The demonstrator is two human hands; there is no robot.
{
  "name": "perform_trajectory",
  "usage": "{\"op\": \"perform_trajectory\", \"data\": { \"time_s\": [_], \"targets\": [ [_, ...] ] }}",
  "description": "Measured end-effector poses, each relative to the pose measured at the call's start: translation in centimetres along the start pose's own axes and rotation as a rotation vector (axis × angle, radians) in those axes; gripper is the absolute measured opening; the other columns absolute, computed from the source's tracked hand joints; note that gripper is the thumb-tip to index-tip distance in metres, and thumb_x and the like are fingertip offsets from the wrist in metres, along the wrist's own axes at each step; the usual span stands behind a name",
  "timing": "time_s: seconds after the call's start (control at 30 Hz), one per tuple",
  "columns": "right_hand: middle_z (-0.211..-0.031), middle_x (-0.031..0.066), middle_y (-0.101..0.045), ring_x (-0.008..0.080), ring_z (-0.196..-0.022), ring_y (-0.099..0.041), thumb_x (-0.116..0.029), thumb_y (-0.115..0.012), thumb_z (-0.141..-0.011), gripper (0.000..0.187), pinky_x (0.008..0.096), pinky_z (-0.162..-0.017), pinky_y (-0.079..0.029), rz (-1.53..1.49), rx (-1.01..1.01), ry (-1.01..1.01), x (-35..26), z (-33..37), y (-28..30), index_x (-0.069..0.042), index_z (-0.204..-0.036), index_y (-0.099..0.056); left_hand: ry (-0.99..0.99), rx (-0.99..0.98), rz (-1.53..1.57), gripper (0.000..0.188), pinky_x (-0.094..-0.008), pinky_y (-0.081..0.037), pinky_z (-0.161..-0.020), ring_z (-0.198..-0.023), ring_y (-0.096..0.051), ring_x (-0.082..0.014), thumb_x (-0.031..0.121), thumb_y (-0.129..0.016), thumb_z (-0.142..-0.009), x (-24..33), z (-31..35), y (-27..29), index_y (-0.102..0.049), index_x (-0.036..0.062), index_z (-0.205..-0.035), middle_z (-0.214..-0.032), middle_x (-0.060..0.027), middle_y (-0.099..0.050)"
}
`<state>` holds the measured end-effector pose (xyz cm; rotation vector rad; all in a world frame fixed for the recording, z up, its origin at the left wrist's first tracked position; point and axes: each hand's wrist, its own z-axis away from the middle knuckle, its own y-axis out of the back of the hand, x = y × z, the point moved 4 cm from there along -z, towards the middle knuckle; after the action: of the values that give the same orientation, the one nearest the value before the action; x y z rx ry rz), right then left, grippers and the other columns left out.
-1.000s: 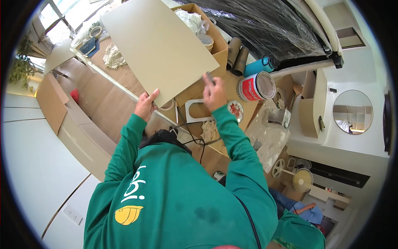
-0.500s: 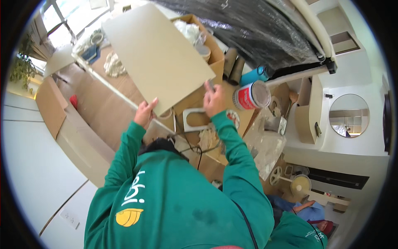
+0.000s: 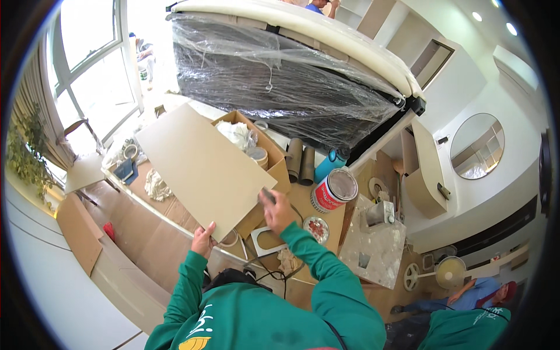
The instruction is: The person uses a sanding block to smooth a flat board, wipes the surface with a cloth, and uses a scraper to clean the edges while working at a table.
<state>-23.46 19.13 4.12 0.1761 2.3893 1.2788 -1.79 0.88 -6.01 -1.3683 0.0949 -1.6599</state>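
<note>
A flat beige panel lies at a slant over the cluttered work table. At its near corner, my left hand grips the edge, thumb on top. My right hand is closed on a small dark grey block at the panel's right edge, close to the right corner. The block looks like a sanding block, though the fingers partly cover it. To the right of that hand stand an open paint can with a red and white label and a round tub with reddish bits in it.
Behind the panel sits a cardboard box with white plastic inside. Two brown tubes and a blue bottle stand beside it. A plastic-wrapped sofa-like piece fills the back. Another person is at the lower right.
The view has tilted up, so the panel and hands appear lower and more of the room shows. My right hand with the block remains at the panel's right edge; the left keeps its grip.
</note>
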Motion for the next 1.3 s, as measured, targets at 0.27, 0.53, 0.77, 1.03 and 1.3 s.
{"op": "perform_trajectory", "data": {
  "time_s": [0.27,0.53,0.77,1.03,1.3],
  "targets": [
    [-0.148,0.0165,-0.045,0.0363,-0.132,-0.045,-0.010,-0.054,-0.088,0.057,0.0488,-0.105,-0.041,0.241,0.052,-0.248,9.0,0.4,-2.0,-0.004,-0.145,-0.048,0.026,-0.024,-0.021,0.036,-0.0326,-0.061,-0.072,-0.089,-0.070,-0.0166,0.027,-0.064,-0.099,0.1,0.2,-0.9,-0.056,0.0024,-0.124,-0.108,-0.0058,-0.068],
    [-0.145,0.0210,-0.048,0.0396,-0.131,-0.047,-0.008,-0.048,-0.095,0.049,0.0461,-0.113,-0.036,-0.118,0.156,-0.274,1.7,5.1,-5.0,-0.001,-0.143,-0.049,0.021,0.060,-0.126,0.039,-0.0236,-0.045,-0.051,-0.066,-0.058,-0.0077,0.035,-0.067,-0.096,0.2,0.0,-0.8,-0.062,0.0026,-0.117,-0.092,-0.0004,-0.066],
    [-0.146,0.0200,-0.049,0.0383,-0.131,-0.047,-0.007,-0.047,-0.094,0.050,0.0452,-0.113,-0.035,0.008,0.153,-0.087,2.8,2.3,-2.6,0.001,-0.144,-0.048,0.003,0.000,-0.268,0.044,-0.0242,-0.047,-0.052,-0.071,-0.061,-0.0093,0.039,-0.067,-0.095,0.2,-0.6,0.4,-0.064,0.0005,-0.117,-0.096,-0.0034,-0.068],
    [-0.149,0.0183,-0.045,0.0364,-0.137,-0.042,-0.004,-0.047,-0.091,0.057,0.0457,-0.114,-0.033,0.208,0.000,-0.014,-2.3,0.5,-0.6,-0.001,-0.147,-0.044,0.107,-0.051,-0.157,0.046,-0.0309,-0.056,-0.072,-0.090,-0.066,-0.0144,0.039,-0.068,-0.095,0.3,-0.8,-0.2,-0.064,0.0004,-0.118,-0.105,-0.0067,-0.068],
    [-0.159,0.0186,-0.033,0.0346,-0.150,-0.026,-0.002,-0.050,-0.082,0.071,0.0515,-0.121,-0.022,0.183,-0.128,0.096,-7.6,3.7,-7.3,-0.001,-0.151,-0.038,0.138,-0.078,-0.125,0.042,-0.0252,-0.055,-0.070,-0.089,-0.067,-0.0110,0.039,-0.067,-0.096,-1.4,-2.0,1.3,-0.062,0.0076,-0.123,-0.110,-0.0026,-0.068]
  ]
}}
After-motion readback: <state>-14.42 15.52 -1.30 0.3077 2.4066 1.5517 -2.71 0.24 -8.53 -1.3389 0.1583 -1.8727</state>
